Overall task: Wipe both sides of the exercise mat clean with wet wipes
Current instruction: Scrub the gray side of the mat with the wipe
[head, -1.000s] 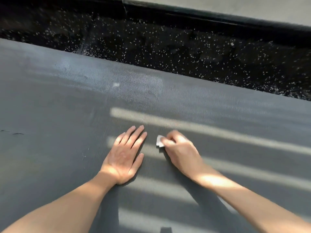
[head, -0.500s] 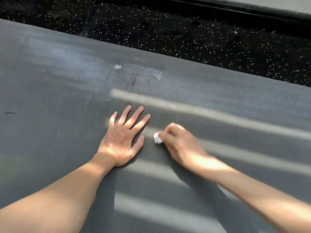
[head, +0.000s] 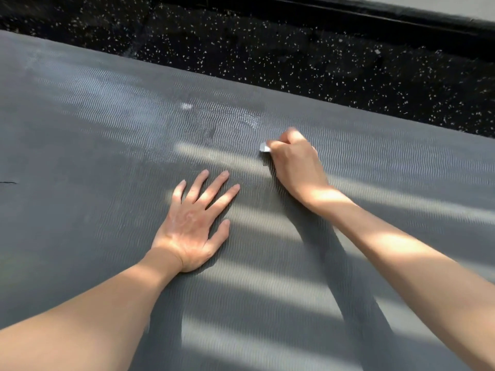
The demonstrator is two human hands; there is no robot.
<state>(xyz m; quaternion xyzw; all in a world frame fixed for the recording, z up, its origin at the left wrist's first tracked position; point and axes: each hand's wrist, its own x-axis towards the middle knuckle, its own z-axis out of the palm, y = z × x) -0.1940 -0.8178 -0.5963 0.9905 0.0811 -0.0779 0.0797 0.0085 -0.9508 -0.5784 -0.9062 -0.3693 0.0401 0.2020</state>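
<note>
A grey exercise mat (head: 93,145) with a wavy ribbed surface fills most of the view. My left hand (head: 194,223) lies flat on it, palm down, fingers spread. My right hand (head: 294,164) is further out and to the right, fingers curled around a small white wet wipe (head: 264,148) pressed onto the mat. Only a corner of the wipe shows past the fingers. A shiny damp patch (head: 249,119) sits just beyond the wipe, and a small pale fleck (head: 186,105) lies to its left.
Beyond the mat's far edge runs a black speckled floor (head: 294,57), then a dark baseboard (head: 375,14) below a pale wall. Stripes of sunlight cross the mat on the right. A thin dark mark (head: 9,182) shows near the mat's left edge.
My right hand has slid the wipe away from me and to the right, toward the mat's far edge. My left hand stays flat in place.
</note>
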